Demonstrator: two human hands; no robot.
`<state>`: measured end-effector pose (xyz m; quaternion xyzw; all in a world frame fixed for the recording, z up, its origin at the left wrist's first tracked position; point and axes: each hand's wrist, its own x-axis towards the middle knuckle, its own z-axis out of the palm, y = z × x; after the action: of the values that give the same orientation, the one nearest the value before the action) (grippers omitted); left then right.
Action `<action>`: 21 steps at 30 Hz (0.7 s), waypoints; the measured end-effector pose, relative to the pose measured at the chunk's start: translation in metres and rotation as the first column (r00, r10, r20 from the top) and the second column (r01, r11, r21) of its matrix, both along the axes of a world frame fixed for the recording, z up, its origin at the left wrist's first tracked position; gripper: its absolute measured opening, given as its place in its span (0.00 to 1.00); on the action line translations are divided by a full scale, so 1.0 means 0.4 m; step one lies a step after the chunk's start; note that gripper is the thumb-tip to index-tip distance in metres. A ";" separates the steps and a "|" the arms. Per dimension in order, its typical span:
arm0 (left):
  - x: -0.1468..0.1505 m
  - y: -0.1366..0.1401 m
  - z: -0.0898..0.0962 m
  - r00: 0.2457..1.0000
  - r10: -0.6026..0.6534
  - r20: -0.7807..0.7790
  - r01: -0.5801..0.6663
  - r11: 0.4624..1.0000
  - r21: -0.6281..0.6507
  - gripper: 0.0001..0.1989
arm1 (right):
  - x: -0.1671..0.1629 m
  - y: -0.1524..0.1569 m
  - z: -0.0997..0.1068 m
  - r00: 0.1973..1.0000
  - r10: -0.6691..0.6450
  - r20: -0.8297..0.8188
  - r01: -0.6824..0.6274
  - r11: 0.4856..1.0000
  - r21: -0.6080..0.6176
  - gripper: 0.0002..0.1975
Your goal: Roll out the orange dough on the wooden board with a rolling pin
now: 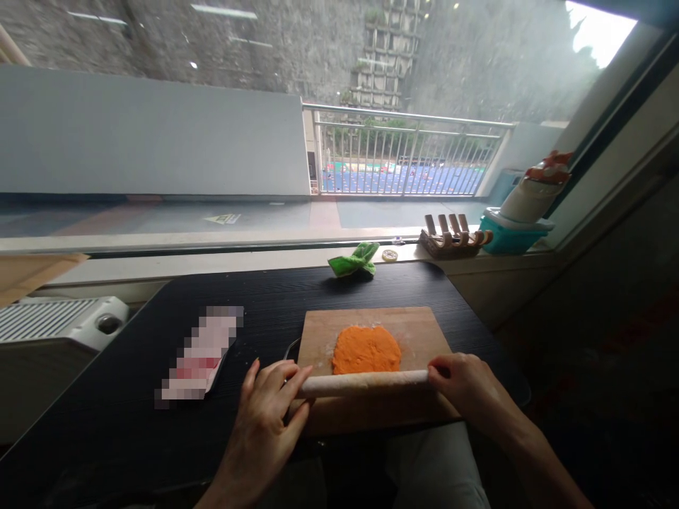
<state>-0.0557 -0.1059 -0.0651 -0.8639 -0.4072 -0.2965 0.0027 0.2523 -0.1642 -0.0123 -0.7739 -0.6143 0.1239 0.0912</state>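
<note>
A pale wooden rolling pin [366,383] lies crosswise over the near part of a wooden cutting board [424,332]. My left hand [270,406] grips its left end between thumb and fingers. At the other end, my right hand [467,385] is closed around the pin. Just beyond the pin, a flattened orange sheet of dough [366,350] rests on the board, its surface cracked and its edge uneven. The pin covers or touches the dough's near edge. White flour-like powder dusts the wood around it.
The board sits on a black table [254,290]. A blurred-out pink packet [201,357] lies to the left. A crumpled green cloth [355,260] is at the far edge. The windowsill holds a tape roll [390,255], a brown rack [453,240] and a teal box [512,232].
</note>
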 end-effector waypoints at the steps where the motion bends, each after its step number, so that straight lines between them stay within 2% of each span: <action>1: 0.000 0.000 0.000 1.000 0.000 0.001 0.000 1.000 0.002 0.21 | -0.007 0.001 -0.003 0.999 -0.016 0.043 0.016 1.000 -0.005 0.14; 6: 0.002 0.002 0.002 1.000 -0.012 0.010 0.012 1.000 0.008 0.19 | -0.032 0.005 -0.010 0.989 -0.014 0.149 0.022 0.999 -0.048 0.14; 11: -0.001 0.003 -0.001 1.000 -0.010 0.028 0.012 0.999 -0.041 0.19 | 0.000 0.011 0.004 0.991 0.045 0.123 -0.037 0.997 -0.063 0.14; 12: -0.004 0.001 -0.001 0.999 -0.014 0.032 0.016 0.998 -0.065 0.18 | 0.007 0.013 0.008 0.993 0.044 0.107 -0.041 0.999 -0.032 0.14; 14: -0.009 -0.007 0.000 0.999 -0.024 0.035 0.029 0.992 -0.121 0.17 | 0.007 0.018 0.010 0.995 0.051 0.082 -0.060 0.991 0.120 0.14; 17: -0.015 -0.024 0.003 0.999 -0.041 0.018 0.044 0.977 -0.211 0.15 | -0.047 0.042 -0.007 0.981 0.165 0.100 -0.191 0.904 0.382 0.18; 19: -0.015 -0.034 0.003 0.999 -0.044 0.014 0.046 0.971 -0.235 0.14 | -0.106 0.077 -0.029 0.957 0.256 0.135 -0.290 0.860 0.420 0.20; 21: -0.012 -0.037 0.000 0.999 -0.030 0.038 0.037 0.978 -0.203 0.15 | -0.160 0.133 -0.051 0.949 0.280 0.144 -0.314 0.864 0.393 0.21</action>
<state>-0.0605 -0.1205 -0.0651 -0.8611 -0.4208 -0.2681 -0.0979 0.1883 -0.1110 -0.0326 -0.6378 -0.7416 -0.0272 0.2063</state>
